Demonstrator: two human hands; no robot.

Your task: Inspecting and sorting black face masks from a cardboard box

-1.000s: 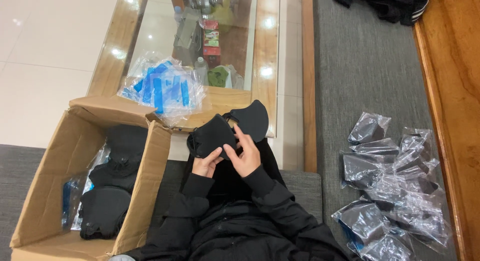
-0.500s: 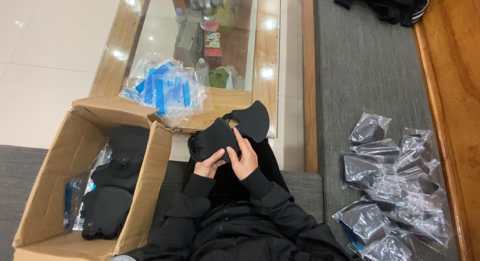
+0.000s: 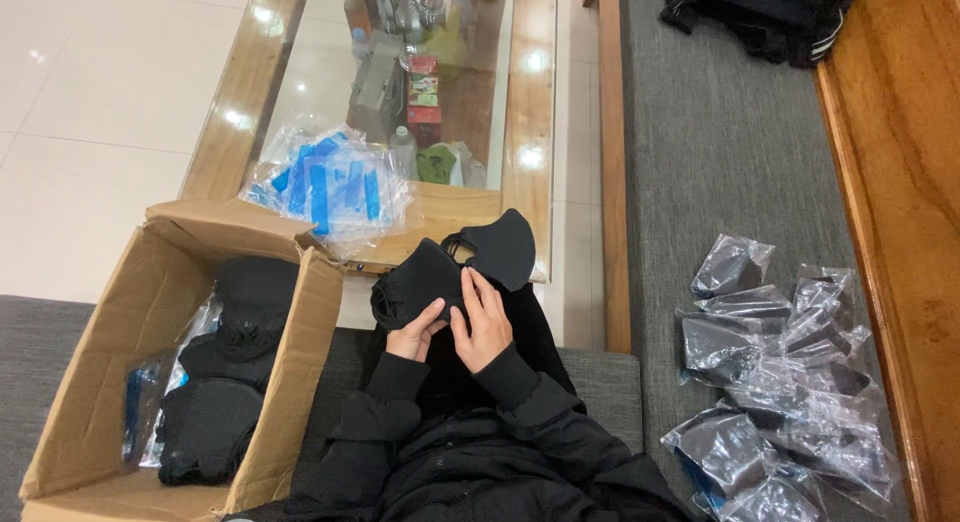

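Both of my hands hold black face masks just in front of my chest. My left hand (image 3: pixel 415 334) grips a stack of black masks (image 3: pixel 415 279) from below. My right hand (image 3: pixel 484 322) has its fingers up against the stack and pinches one mask (image 3: pixel 503 247) that fans out to the right. The ear loops show between the two. My black sleeves and jacket fill the bottom of the view.
An open cardboard box (image 3: pixel 90 382) with more black masks stands at my left. A bag of blue packets (image 3: pixel 330 187) lies on the glass-topped wooden table (image 3: pixel 530 102). Several bagged masks in clear plastic (image 3: pixel 780 372) are piled on the grey cushion at my right.
The hands and the masks have stayed almost in place; my right fingers have shifted slightly on the separated mask.
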